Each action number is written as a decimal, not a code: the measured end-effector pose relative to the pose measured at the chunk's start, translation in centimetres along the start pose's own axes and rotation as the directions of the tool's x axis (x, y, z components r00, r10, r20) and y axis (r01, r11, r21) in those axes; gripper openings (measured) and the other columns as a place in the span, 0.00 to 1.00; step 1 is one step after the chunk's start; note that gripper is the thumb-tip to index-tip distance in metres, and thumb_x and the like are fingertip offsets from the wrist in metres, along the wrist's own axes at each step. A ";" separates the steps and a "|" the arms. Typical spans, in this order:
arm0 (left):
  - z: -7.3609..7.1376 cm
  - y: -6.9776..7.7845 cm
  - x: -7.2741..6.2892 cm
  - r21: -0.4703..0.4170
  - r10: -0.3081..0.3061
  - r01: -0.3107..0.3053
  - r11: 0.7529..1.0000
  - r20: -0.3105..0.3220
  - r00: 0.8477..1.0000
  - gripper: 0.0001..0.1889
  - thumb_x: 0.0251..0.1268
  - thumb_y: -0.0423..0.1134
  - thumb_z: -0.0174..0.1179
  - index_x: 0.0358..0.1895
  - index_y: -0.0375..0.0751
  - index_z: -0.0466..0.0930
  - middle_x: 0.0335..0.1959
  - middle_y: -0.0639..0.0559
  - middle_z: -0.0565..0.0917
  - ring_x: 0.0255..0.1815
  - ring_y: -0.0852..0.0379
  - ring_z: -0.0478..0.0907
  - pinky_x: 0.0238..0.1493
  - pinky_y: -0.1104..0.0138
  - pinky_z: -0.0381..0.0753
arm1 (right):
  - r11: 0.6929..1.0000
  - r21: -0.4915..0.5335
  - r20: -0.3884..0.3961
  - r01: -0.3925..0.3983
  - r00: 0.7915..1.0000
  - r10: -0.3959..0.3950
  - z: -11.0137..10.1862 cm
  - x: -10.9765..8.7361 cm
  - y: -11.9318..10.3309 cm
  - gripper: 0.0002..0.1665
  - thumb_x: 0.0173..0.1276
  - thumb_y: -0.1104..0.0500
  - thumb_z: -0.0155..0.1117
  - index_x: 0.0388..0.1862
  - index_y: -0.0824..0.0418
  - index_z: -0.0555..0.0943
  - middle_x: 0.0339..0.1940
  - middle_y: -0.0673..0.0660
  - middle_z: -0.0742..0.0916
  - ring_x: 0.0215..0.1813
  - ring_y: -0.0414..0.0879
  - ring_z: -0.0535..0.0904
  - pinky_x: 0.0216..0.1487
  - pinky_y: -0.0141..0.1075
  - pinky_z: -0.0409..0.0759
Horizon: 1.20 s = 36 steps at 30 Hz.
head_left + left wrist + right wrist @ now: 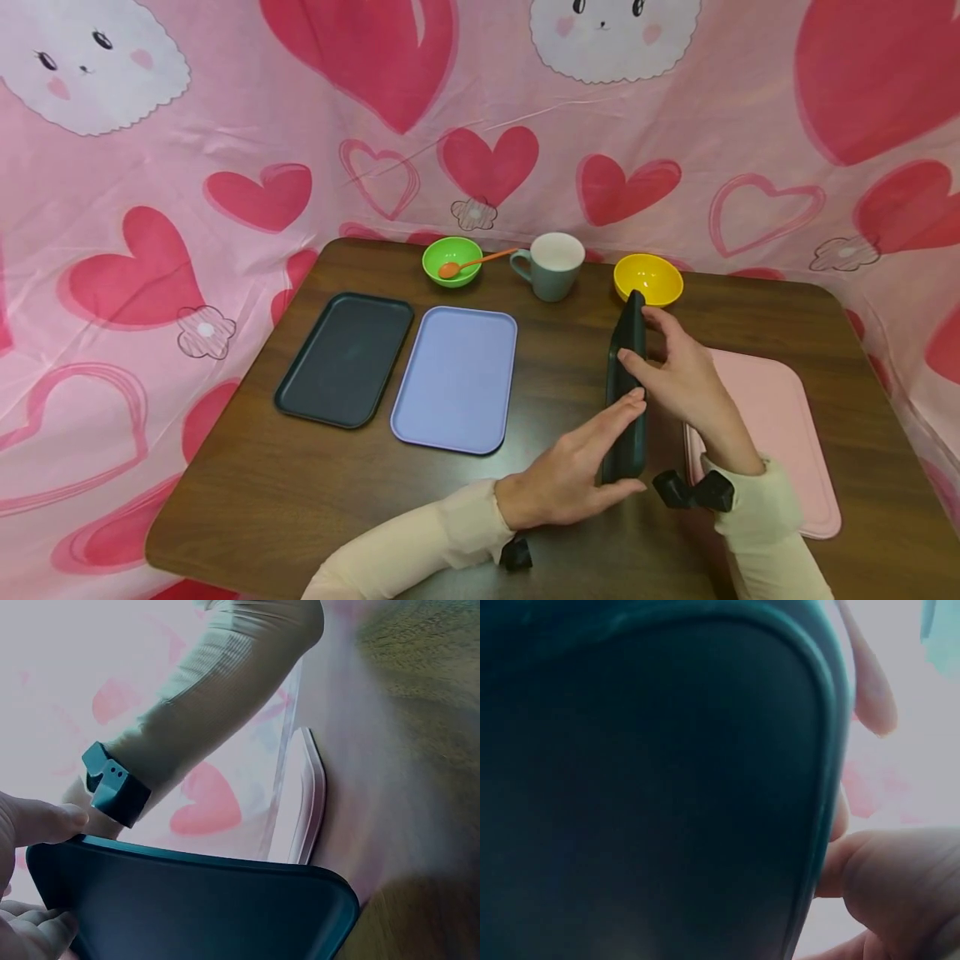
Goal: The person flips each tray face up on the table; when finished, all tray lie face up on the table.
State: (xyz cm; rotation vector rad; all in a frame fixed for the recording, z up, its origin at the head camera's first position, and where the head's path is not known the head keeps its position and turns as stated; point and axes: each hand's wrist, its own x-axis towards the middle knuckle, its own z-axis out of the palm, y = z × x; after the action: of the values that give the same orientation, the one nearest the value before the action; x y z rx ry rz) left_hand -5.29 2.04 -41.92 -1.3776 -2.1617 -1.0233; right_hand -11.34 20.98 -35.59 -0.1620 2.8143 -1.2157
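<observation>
A dark green tray (625, 433) stands on its long edge over the right half of the table. My right hand (678, 367) pinches its upper edge, thumb on the left side and fingers on the right. At the near end my left hand (566, 479) touches the tray with fingers and thumb stretched out and spread. In the left wrist view, the left thumb (56, 821) lies at the corner of the rim. The broad face of the tray (652, 787) fills most of the right wrist view.
A black tray (345, 358) and a lavender tray (457, 379) lie flat at left, a pink tray (780, 433) at right. Along the back stand a green bowl (453, 246) with an orange spoon (450, 269), a grey-blue mug (555, 275) and a yellow bowl (648, 279).
</observation>
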 end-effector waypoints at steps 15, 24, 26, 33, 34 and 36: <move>1.3 -0.2 0.0 0.017 -0.002 0.000 1.000 0.099 0.995 0.44 0.58 0.41 0.73 0.73 0.28 0.58 0.74 0.36 0.68 0.76 0.52 0.68 0.75 0.72 0.63 | 0.994 -0.106 -0.071 -0.003 0.997 -0.004 -0.2 0.0 1.0 0.38 0.67 0.60 0.59 0.75 0.68 0.64 0.61 0.77 0.80 0.27 0.54 0.85 0.26 0.42 0.82; 1.1 -0.9 -0.8 -0.008 -0.042 0.043 0.999 0.104 0.994 0.44 0.58 0.40 0.73 0.73 0.30 0.58 0.75 0.37 0.68 0.77 0.52 0.67 0.75 0.71 0.65 | 0.998 -0.062 -0.105 -0.026 0.994 0.019 0.0 0.2 2.5 0.37 0.66 0.62 0.60 0.74 0.68 0.67 0.61 0.78 0.81 0.33 0.51 0.82 0.24 0.28 0.73; 1.0 -1.4 -1.0 -0.015 -0.068 0.069 0.997 0.090 0.994 0.45 0.57 0.41 0.74 0.74 0.30 0.58 0.75 0.37 0.68 0.76 0.51 0.67 0.74 0.70 0.65 | 0.999 -0.042 -0.109 -0.029 0.994 0.025 0.0 0.1 2.7 0.36 0.66 0.63 0.60 0.74 0.68 0.67 0.61 0.78 0.80 0.41 0.60 0.84 0.26 0.27 0.74; 0.2 -3.9 -1.7 -0.077 -0.247 0.248 0.966 0.021 0.969 0.45 0.56 0.38 0.74 0.74 0.30 0.59 0.73 0.36 0.69 0.75 0.48 0.69 0.72 0.64 0.70 | 0.998 0.021 -0.122 -0.066 0.990 0.068 0.1 -0.1 2.9 0.37 0.65 0.64 0.62 0.74 0.65 0.67 0.62 0.76 0.80 0.59 0.68 0.81 0.33 0.18 0.74; 0.1 -4.2 -1.8 -0.094 -0.285 0.285 0.954 0.012 0.958 0.44 0.56 0.37 0.74 0.73 0.30 0.60 0.73 0.35 0.70 0.75 0.47 0.70 0.72 0.62 0.71 | 0.997 0.025 -0.122 -0.070 0.990 0.072 0.1 -0.1 3.0 0.37 0.65 0.64 0.62 0.74 0.65 0.68 0.63 0.76 0.80 0.60 0.68 0.80 0.34 0.16 0.73; 0.0 -4.8 -1.9 -0.125 -0.373 0.370 0.921 0.003 0.928 0.43 0.56 0.37 0.74 0.73 0.31 0.61 0.73 0.36 0.70 0.74 0.45 0.71 0.72 0.59 0.72 | 0.997 0.031 -0.123 -0.076 0.989 0.079 0.1 -0.1 3.0 0.37 0.65 0.64 0.63 0.74 0.64 0.68 0.63 0.76 0.80 0.63 0.68 0.78 0.36 0.13 0.70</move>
State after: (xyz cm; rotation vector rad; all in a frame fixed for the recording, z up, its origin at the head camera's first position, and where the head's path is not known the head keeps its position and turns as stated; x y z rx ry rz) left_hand -8.75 -0.40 -44.94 -1.0159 -2.4374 -1.3209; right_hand -11.46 22.98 -37.88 0.0248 2.8769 -1.2874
